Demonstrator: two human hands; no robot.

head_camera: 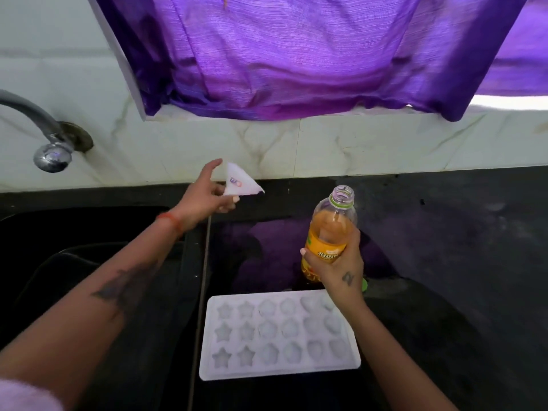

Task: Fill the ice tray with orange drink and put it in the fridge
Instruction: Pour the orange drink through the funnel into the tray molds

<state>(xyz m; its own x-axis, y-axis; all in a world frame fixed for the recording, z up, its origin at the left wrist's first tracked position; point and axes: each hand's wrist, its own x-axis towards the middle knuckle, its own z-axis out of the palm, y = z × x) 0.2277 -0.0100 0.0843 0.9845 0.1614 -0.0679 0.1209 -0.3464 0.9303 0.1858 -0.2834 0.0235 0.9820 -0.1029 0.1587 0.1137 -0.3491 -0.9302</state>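
A white ice tray [278, 367] with star and round moulds lies flat on the dark counter near me, its cups looking dry. My right hand [341, 265] grips an uncapped bottle of orange drink [329, 229] upright, just behind the tray's far right corner. The bottle is partly full. My left hand [207, 194] reaches toward the back wall and pinches a white triangular piece of paper or wrapper [241, 180] between thumb and fingers. A small green thing [364, 284], perhaps the cap, peeks out behind my right wrist.
A black sink [74, 232] sits to the left with a chrome tap [50, 143] above it. The dark counter [444, 247] stretches right. A purple curtain [296, 54] hangs over the sill behind the marble-tiled wall.
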